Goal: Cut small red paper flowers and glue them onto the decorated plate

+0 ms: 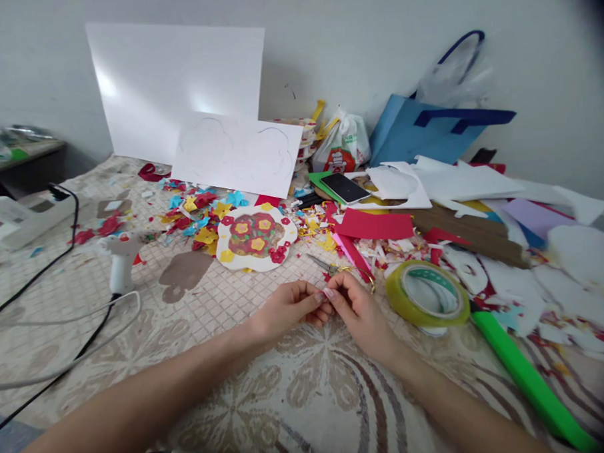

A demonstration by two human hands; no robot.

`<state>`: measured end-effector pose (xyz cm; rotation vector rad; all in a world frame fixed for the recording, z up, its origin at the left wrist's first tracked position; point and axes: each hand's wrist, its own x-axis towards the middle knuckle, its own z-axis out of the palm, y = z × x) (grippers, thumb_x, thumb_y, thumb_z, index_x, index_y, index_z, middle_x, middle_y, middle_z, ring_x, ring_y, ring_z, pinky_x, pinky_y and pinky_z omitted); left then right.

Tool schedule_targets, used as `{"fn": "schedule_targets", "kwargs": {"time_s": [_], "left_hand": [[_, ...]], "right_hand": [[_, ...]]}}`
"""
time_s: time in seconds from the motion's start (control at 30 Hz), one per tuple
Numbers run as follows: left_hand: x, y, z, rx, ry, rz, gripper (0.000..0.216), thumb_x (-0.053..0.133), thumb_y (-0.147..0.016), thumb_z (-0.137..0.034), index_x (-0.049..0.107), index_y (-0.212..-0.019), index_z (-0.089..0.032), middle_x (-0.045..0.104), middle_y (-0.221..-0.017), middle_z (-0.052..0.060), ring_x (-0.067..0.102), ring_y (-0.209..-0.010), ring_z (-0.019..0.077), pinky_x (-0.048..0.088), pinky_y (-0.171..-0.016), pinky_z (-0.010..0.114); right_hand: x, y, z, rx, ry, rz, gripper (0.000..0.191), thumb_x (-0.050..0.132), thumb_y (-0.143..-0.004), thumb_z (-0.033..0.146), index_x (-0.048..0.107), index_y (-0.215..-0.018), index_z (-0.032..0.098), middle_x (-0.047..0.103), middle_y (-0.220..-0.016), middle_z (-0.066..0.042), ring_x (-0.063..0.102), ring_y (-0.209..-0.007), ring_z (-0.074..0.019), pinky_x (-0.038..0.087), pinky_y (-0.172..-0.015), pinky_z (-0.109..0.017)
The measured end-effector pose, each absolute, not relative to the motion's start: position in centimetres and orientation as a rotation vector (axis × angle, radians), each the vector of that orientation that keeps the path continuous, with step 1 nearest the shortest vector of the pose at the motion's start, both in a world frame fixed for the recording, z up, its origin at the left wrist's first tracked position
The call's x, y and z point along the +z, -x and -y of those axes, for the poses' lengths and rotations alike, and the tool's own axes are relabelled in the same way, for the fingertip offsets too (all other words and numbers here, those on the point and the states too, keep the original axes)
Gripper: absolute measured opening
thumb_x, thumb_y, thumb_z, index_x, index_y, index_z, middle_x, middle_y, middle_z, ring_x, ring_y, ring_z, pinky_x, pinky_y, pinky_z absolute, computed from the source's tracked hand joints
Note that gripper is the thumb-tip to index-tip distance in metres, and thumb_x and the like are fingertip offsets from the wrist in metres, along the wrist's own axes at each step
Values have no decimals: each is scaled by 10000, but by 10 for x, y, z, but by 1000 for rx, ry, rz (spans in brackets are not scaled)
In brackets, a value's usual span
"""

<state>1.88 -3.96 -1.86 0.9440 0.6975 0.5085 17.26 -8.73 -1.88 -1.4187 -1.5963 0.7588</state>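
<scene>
While my left hand (pixel 300 303) and right hand (pixel 358 307) meet below centre, fingertips pinched, on what I cannot tell, scissors (pixel 326 265) lie just above and the flowered card (pixel 256 236) left of centre.

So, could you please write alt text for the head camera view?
A person's left hand and right hand meet at the fingertips over a patterned cloth, anything pinched there too small to tell. Beyond lie a flower-decorated white cutout and scissors; a white glue gun is at left, a yellow tape roll at right.
</scene>
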Motion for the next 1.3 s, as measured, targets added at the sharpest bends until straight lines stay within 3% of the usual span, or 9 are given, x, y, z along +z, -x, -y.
{"fn": "schedule_targets", "kwargs": {"time_s": [0.6, 1.03, 1.3], "left_hand": [[-21, -18, 37, 515, -1067, -716, 365, 703, -678, -431, 581, -766, -97, 659, -702, 35, 617, -653, 111, 489, -651, 249], [-21, -20, 38, 527, -1167, -797, 180, 674, -708, -262, 591, -753, -109, 659, -634, 22, 605, -587, 98, 497, -609, 230], [-20, -19, 39, 538, -1153, -793, 173, 659, -722, -260, 592, -751, -103, 665, -635, 29, 611, -585, 104, 505, -610, 236]], "right_hand": [[-21, -172, 86, 707, 1475, 1634, 114, 418, -902, 223, 445, -794, 201, 510, -740, -8, 499, -694, -160, 402, -651, -286], [-18, -168, 87, 740, 1500, 1597, 109, 416, -889, 243, 454, -798, 196, 523, -757, -22, 510, -706, -169, 412, -661, -298], [-17, -166, 87, 735, 1517, 1564, 102, 430, -876, 240, 458, -790, 194, 519, -733, -14, 509, -672, -161, 412, -631, -282]]}}
